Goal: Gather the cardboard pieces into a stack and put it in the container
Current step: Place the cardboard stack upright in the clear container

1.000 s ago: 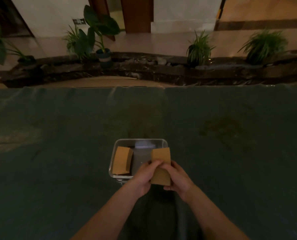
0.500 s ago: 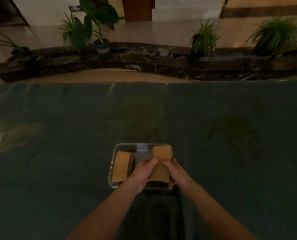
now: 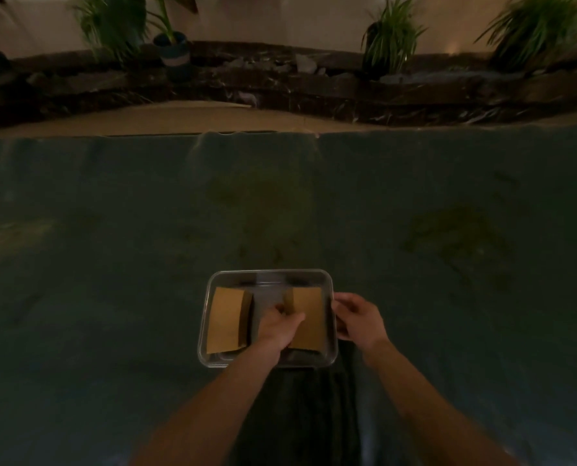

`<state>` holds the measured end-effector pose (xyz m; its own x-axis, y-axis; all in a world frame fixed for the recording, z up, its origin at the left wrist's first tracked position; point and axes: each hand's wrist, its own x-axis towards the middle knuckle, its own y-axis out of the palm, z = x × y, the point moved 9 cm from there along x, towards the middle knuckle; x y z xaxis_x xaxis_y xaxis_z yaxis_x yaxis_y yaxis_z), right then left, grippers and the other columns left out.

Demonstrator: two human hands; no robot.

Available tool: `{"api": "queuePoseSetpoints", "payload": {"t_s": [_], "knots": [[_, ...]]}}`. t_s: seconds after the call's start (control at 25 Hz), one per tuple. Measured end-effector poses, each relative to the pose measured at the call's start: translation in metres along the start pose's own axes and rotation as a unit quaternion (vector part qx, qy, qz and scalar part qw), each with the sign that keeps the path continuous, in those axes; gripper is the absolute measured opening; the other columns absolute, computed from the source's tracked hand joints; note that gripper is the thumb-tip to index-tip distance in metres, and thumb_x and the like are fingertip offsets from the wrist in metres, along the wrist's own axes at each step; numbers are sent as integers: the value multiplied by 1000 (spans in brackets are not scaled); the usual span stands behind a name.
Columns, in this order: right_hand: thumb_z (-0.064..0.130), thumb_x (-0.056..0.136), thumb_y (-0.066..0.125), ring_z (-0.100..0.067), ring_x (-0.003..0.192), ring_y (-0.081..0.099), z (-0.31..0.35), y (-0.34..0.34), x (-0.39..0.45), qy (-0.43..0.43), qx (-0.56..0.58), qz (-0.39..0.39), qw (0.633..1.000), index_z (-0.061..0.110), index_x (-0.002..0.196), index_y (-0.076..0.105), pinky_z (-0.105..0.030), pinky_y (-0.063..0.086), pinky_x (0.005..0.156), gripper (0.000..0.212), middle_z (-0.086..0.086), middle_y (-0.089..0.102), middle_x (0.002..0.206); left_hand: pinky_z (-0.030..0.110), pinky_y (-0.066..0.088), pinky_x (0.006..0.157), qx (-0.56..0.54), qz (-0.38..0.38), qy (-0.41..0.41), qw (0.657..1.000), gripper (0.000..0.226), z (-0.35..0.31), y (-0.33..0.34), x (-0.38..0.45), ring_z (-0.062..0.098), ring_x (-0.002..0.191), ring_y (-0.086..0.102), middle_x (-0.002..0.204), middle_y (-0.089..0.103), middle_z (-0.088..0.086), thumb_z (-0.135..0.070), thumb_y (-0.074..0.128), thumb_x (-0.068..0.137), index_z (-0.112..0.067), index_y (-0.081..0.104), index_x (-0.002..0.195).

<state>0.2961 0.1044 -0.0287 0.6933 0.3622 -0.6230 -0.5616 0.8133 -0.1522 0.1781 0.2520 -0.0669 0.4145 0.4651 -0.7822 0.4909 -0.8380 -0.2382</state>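
Note:
A clear rectangular container (image 3: pixel 270 274) sits on the dark green tablecloth near me. Inside it, a stack of brown cardboard pieces (image 3: pixel 227 319) lies on the left side. A second cardboard stack (image 3: pixel 309 319) lies on the right side of the container, with my left hand (image 3: pixel 278 327) on its left edge, fingers curled around it. My right hand (image 3: pixel 357 317) is just outside the container's right wall, fingers apart and holding nothing.
The dark green cloth (image 3: pixel 112 230) covers the whole table, with faint stains at the middle and right. Beyond the far edge are a dark stone border (image 3: pixel 280 82) and several potted plants (image 3: pixel 389 35). The light is dim.
The cardboard stack held by both hands above the container's near edge has gone down into its right side. My right hand has let go and moved right, outside the wall.

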Motion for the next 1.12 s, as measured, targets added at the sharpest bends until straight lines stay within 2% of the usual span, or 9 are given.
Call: {"api": "queuePoseSetpoints", "payload": {"t_s": [0.08,0.24,0.32,0.4,0.48,0.64,0.76,0.88,1.12], "knots": [[16,97,57,-19,78,69,2,-1,0,-5,-10,4,1000,24,100,67,-27,58,61,13,-7,73,92,41,45,96,22,-10,15,1000,37,0,6,5,18,107,53,117,58,-1,-34,67,88,-28,54,121],[20,97,58,-16,76,69,2,-2,2,-15,-27,6,999,23,106,66,-25,54,60,13,-3,72,92,35,45,86,74,-12,31,997,39,-2,14,6,17,103,56,114,60,-1,-40,64,90,-26,54,124],[22,97,58,-14,75,69,1,-2,2,-18,-27,6,999,24,106,66,-22,53,58,13,-1,72,91,30,46,81,133,-38,61,988,28,-8,14,5,13,96,60,106,62,-3,-42,61,92,-26,56,114],[23,97,57,-14,76,69,1,-1,2,-20,-32,7,999,24,107,66,-21,52,58,14,-1,72,91,25,44,73,166,-52,82,981,9,-12,15,2,4,81,56,91,60,-8,-39,59,94,-31,56,92],[23,97,58,-16,76,69,1,-1,3,-24,-33,4,999,23,108,66,-23,52,59,14,-2,72,93,25,42,73,187,-56,90,977,15,-13,17,2,3,76,54,86,60,-8,-36,57,96,-31,55,82],[22,96,58,-18,77,70,0,-1,4,-31,-27,0,999,23,106,67,-24,53,59,13,-4,73,93,22,41,70,203,-52,98,973,20,-14,19,4,3,75,55,84,61,-7,-34,53,99,-26,59,81],[22,97,57,-21,83,71,-2,0,5,-33,-21,-3,999,26,103,67,-30,60,65,12,-3,72,95,24,43,74,251,-54,105,961,22,-16,24,2,4,75,54,94,64,0,-32,51,100,-26,56,79],[21,98,56,-24,85,71,-4,3,6,-41,-29,0,999,28,99,65,-36,62,69,11,-4,70,95,26,40,75,328,-66,122,934,28,-22,31,-3,4,73,49,106,59,5,-32,50,101,-28,45,73],[20,98,55,-15,72,66,-3,3,5,-49,-34,-7,998,32,96,63,-25,57,56,14,-3,67,88,39,48,98,300,-37,109,947,21,-20,32,-1,20,107,59,115,62,11,-31,47,102,-19,60,90]]}}
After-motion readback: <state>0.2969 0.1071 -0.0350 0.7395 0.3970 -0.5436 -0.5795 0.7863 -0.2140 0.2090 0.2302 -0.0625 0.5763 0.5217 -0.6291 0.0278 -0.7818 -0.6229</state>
